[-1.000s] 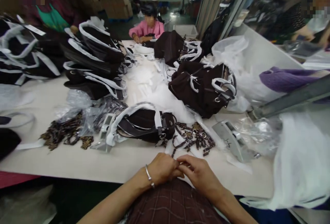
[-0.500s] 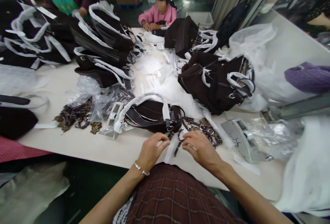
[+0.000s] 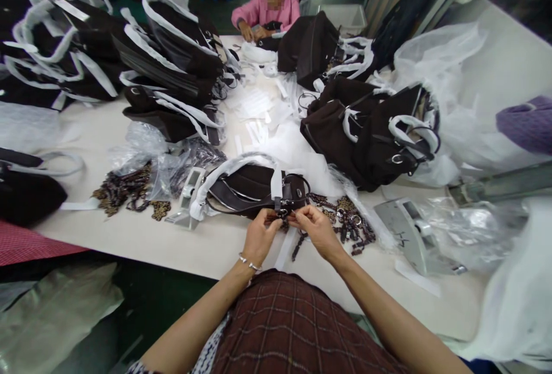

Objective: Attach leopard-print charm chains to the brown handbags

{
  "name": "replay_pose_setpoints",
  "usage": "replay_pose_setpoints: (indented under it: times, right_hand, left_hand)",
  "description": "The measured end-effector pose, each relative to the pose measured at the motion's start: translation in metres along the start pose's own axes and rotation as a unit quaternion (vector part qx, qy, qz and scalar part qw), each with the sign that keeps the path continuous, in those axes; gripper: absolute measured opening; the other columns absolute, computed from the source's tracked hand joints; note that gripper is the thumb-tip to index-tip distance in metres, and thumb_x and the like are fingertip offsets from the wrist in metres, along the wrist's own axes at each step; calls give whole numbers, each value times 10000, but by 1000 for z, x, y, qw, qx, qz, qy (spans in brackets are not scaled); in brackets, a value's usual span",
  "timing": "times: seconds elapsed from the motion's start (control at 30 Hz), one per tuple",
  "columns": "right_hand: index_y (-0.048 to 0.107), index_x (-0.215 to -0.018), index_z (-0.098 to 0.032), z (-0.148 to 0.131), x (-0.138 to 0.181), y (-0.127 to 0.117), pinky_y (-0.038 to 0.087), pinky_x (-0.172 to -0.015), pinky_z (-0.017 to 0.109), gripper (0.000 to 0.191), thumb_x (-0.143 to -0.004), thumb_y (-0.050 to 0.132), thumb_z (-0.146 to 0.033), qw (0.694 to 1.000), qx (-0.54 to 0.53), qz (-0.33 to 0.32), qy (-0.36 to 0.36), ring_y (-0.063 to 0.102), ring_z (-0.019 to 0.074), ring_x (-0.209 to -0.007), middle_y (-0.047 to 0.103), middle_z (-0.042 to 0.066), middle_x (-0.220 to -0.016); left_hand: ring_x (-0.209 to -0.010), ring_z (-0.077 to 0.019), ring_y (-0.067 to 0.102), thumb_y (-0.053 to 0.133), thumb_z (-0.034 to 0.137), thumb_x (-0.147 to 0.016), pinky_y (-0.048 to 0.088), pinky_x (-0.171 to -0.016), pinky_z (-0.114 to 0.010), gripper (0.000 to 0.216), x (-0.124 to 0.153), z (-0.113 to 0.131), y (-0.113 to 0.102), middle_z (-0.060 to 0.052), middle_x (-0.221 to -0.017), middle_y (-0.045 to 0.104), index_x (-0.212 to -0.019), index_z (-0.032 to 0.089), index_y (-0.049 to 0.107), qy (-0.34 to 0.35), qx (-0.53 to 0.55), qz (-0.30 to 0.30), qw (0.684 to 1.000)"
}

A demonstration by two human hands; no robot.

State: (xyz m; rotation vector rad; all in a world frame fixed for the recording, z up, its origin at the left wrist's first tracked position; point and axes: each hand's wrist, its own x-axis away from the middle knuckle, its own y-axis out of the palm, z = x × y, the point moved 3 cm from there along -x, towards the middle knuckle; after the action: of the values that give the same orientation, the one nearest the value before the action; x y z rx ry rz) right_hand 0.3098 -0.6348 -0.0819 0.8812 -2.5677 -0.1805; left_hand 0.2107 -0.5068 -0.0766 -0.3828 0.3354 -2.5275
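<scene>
A dark brown handbag (image 3: 252,189) with white-wrapped handles lies flat on the table in front of me. My left hand (image 3: 260,236) and my right hand (image 3: 317,229) meet at its near right corner, both pinched on the small metal ring and clasp (image 3: 282,214) there. A pile of dark metal chain straps (image 3: 345,219) lies just right of my right hand. A white paper strip (image 3: 284,250) lies under my hands. A bracelet sits on my left wrist.
Stacks of dark bags (image 3: 172,69) with white-wrapped handles fill the left and far side; more bags (image 3: 366,127) sit right. Chains (image 3: 125,190) in plastic lie left, tape dispensers (image 3: 187,196) (image 3: 409,233) flank me. A person in pink (image 3: 265,12) works at the far end.
My hands moved forward from the table's near edge to the bag's corner and closed on its metal clasp. The camera has tipped downward.
</scene>
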Motion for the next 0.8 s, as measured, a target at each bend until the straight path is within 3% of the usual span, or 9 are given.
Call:
replay_pose_setpoints:
  times: [0.13,0.23,0.37,0.53,0.67,0.8]
  right_hand:
    - [554,-789,-197,0,0,11,522,-946,419,340,-738,719,-490,998,-67,13,15,669,184,-911,674,16,-875]
    - [568,-796,-195,-2,4,18,512,-966,417,327,-737,726,-476,996,-83,13,32,662,190,-952,680,24,-893]
    - [577,-786,-189,-2,10,23,510,-971,429,329,-723,744,-465,994,-95,7,57,665,194,-954,687,32,-910]
    - [610,-805,-180,-5,17,24,519,-952,401,324,-723,752,-460,995,-62,-28,77,677,185,-917,694,40,-910]
    - [631,-812,-176,-15,22,24,554,-867,377,302,-746,720,-457,996,3,-48,75,683,187,-865,704,47,-892]
    - [677,-802,-173,-31,29,23,550,-735,311,216,-783,663,-387,977,205,-52,11,666,178,-751,712,43,-793]
  left_hand:
    - [-841,-170,641,612,305,-829,502,-774,-299,229,-4,-3,-4,-63,-952,663,-996,157,563,-9,57,-6,998]
    - [-875,-175,618,676,302,-775,496,-788,-299,260,-4,-1,-8,-60,-977,625,-978,162,593,20,15,6,1000]
    - [-905,-171,583,652,256,-781,471,-826,-301,148,-2,0,-13,-40,-945,606,-898,172,619,49,-35,11,998]
    - [-812,-149,604,630,267,-786,475,-766,-269,141,5,-3,-16,-20,-849,650,-851,154,576,-17,41,-70,997]
    - [-752,-133,602,652,275,-761,467,-709,-246,182,10,-1,-23,-16,-823,660,-871,142,595,-58,85,-97,990]
    - [-745,-146,623,698,277,-723,473,-717,-265,229,15,-2,-28,-29,-808,683,-887,134,629,-106,154,-119,975]
